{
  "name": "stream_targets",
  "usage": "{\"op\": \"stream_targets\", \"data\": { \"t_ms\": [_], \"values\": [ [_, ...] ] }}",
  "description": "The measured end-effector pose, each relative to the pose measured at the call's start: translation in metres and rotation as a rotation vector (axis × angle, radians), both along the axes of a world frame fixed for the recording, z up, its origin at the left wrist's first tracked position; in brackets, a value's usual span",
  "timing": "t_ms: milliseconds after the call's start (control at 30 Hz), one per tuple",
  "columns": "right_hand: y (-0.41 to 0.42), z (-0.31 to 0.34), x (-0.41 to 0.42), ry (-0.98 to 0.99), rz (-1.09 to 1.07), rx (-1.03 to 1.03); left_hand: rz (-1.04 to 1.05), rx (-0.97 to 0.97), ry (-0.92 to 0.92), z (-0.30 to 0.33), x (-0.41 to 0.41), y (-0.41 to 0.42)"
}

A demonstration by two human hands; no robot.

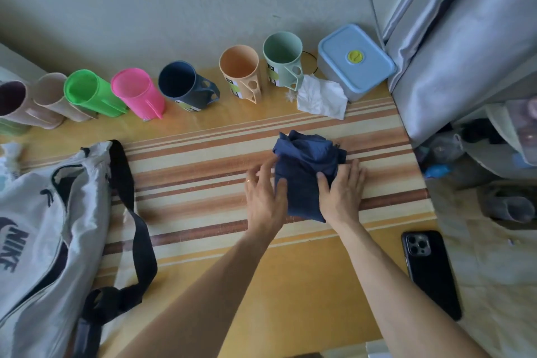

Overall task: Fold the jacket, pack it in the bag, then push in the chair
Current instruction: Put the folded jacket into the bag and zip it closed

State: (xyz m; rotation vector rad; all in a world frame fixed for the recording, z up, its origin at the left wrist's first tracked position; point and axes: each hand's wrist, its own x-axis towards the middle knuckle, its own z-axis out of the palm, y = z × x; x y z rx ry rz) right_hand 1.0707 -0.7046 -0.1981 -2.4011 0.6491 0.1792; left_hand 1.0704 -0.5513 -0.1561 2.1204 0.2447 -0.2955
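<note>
Jacket (308, 171): navy, folded to a small bundle, lying on the striped table (203, 171) right of centre. Left hand (266, 195): fingers straight, flat against the bundle's left side, ring on one finger. Right hand (343, 192): fingers straight, pressing the bundle's right side; neither grip curls round the cloth. Bag (43, 227): white, black strap, unzipped, on the table's left, well apart from the jacket. Cups (186, 83): a row along the wall. Lidded box (356, 59): far right corner. Tissue (321, 97): beside the box. Phone (430, 270): face down, near right edge.
</note>
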Motion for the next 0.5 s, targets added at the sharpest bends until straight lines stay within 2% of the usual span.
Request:
{"op": "stream_targets", "data": {
  "t_ms": [67, 133, 200, 300, 433, 500],
  "values": [
    [0.000, 0.008, 0.001, -0.058, -0.004, 0.061, -0.020, -0.120, 0.165, 0.007, -0.003, -0.002],
    [0.004, 0.036, 0.002, -0.096, -0.015, 0.228, 0.025, -0.224, 0.226, 0.018, -0.003, 0.004],
    [0.012, 0.060, -0.004, -0.072, -0.040, 0.447, 0.106, -0.404, 0.255, 0.039, -0.008, 0.020],
    [0.034, 0.092, -0.020, -0.140, -0.039, 0.690, 0.171, -0.626, 0.282, 0.079, -0.023, 0.057],
    [0.089, 0.128, -0.043, -0.131, 0.031, 0.943, 0.222, -0.813, 0.308, 0.119, -0.053, 0.123],
    [0.124, 0.141, -0.050, -0.092, 0.080, 1.010, 0.289, -0.811, 0.261, 0.137, -0.068, 0.154]
  ]
}}
